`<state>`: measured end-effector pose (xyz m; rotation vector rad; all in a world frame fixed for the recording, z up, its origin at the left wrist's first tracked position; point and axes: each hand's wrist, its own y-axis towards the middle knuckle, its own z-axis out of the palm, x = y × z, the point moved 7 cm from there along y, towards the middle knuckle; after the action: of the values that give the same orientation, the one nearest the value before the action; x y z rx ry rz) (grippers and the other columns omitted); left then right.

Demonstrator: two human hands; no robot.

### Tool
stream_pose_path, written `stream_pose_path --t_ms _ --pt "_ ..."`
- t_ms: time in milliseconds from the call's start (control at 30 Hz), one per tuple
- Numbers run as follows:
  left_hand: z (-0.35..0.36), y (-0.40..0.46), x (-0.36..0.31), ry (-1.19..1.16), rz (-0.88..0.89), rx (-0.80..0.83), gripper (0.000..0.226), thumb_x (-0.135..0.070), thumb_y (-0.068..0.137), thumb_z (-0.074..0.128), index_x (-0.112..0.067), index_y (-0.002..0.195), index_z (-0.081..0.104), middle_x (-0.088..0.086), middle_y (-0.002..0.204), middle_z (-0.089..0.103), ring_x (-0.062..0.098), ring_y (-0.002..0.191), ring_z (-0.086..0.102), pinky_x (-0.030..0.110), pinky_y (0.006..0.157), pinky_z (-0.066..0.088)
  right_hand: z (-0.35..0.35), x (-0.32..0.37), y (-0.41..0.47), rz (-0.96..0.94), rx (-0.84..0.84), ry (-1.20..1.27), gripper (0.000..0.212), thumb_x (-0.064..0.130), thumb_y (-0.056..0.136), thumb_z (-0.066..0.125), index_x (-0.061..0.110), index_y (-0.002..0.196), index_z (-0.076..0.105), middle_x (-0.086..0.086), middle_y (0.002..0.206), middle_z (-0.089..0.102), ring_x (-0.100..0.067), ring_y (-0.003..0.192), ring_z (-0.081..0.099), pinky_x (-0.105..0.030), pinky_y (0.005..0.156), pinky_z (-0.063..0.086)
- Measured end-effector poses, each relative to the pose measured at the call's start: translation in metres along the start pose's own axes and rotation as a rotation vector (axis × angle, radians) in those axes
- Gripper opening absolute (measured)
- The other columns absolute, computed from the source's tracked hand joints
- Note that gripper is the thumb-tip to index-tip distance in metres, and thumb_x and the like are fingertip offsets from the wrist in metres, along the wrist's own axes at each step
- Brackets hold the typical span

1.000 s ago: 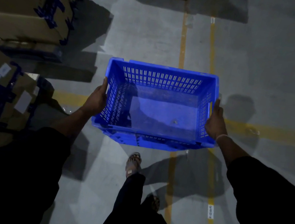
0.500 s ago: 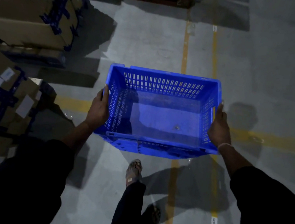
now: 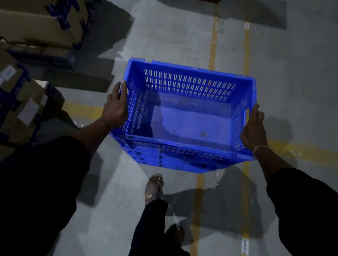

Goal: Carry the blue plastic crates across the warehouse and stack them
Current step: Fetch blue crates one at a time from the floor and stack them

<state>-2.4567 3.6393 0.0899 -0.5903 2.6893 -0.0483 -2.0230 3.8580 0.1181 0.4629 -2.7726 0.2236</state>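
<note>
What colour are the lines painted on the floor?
Yellow floor lines, best seen in the head view.

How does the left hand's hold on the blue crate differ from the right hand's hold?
The left hand lies flat on the outer left wall of the blue crate, fingers reaching up to the rim. The right hand grips the right wall beside a handle slot. The right wrist wears a thin pale band; the left wrist is bare. Both hands press inward from opposite sides and hold the crate above the floor.
</note>
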Motion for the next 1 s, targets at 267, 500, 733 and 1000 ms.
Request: stream_pose_path --t_ms 267,500,733,1000 --pt "0.008 -0.034 -0.029 0.245 0.071 0.028 0.094 -0.064 0.095 0.039 -0.012 0.161 -0.002 0.024 0.166 -0.013 0.042 0.154 -0.01 0.06 0.121 0.016 0.009 0.008 -0.041 -0.134 0.004 -0.122 0.099 0.048 0.084 0.063 0.005 0.154 0.009 -0.015 0.163 -0.003 -0.035 0.149 0.007 -0.047 0.117 0.027" --pt "0.005 -0.026 -0.03 0.251 0.095 -0.048 0.095 -0.069 0.096 0.033 -0.004 0.16 0.005 0.023 0.167 -0.008 0.036 0.155 -0.009 0.054 0.124 0.018 0.007 0.013 -0.031 -0.149 -0.047 -0.145 0.1 0.064 0.084 0.054 0.006 0.154 0.012 -0.006 0.165 -0.008 -0.028 0.152 -0.003 -0.047 0.117 0.029" --pt "0.001 -0.021 -0.033 0.204 0.123 -0.034 0.102 -0.07 0.091 0.038 -0.001 0.16 0.007 0.024 0.167 -0.004 0.037 0.156 -0.006 0.056 0.123 0.02 0.006 0.016 -0.025 -0.173 -0.035 -0.113 0.101 0.068 0.082 0.049 0.01 0.156 0.012 -0.004 0.164 -0.013 -0.028 0.151 -0.009 -0.047 0.118 0.025" --pt "0.005 -0.012 -0.028 0.237 0.108 0.043 0.11 -0.078 0.086 0.032 -0.003 0.16 -0.001 0.023 0.167 -0.01 0.036 0.155 -0.01 0.058 0.123 0.014 0.006 0.013 -0.023 -0.171 -0.083 -0.103 0.096 0.064 0.077 0.062 0.008 0.15 0.033 -0.008 0.165 -0.007 -0.032 0.151 -0.006 -0.048 0.117 0.028"
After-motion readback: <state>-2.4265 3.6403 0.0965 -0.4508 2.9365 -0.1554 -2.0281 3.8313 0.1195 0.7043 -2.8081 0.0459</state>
